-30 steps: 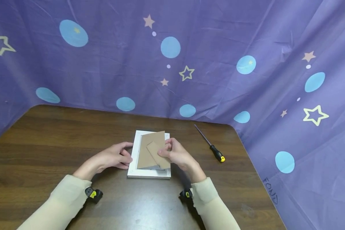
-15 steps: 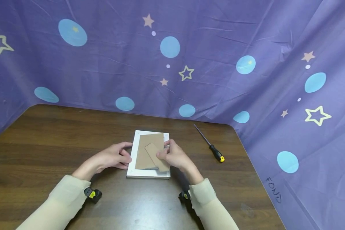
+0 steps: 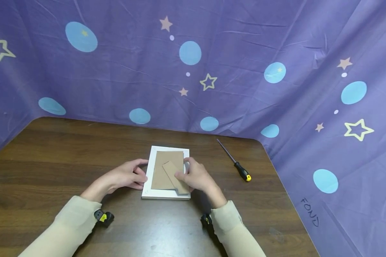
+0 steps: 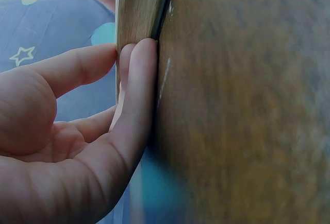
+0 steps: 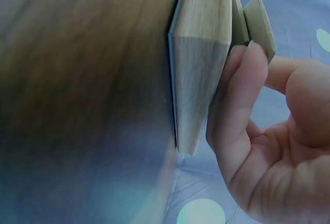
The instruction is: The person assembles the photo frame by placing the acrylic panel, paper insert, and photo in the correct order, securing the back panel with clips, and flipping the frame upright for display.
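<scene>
A white picture frame (image 3: pixel 165 194) lies face down on the table. A brown backing board (image 3: pixel 167 156) sits over its opening, with a narrow brown stand leg (image 3: pixel 173 175) slanted across it. My right hand (image 3: pixel 197 175) pinches the backing board by its stand leg, thumb on top, fingers at the frame's right edge. In the right wrist view the stand leg (image 5: pixel 259 26) is raised off the board beside my fingertips. My left hand (image 3: pixel 128 175) rests against the frame's left side. In the left wrist view its nearly straight fingers touch the wooden side of the frame (image 4: pixel 139 15).
A screwdriver (image 3: pixel 234 160) with a black and yellow handle lies to the right of the frame on the brown wooden table (image 3: pixel 83 150). A purple curtain (image 3: pixel 238 71) with stars and dots hangs behind the table and along its right side.
The backing board has come down from a tilted position to lie flat over the frame's opening. My right hand has moved slightly down with it; the left hand holds its place.
</scene>
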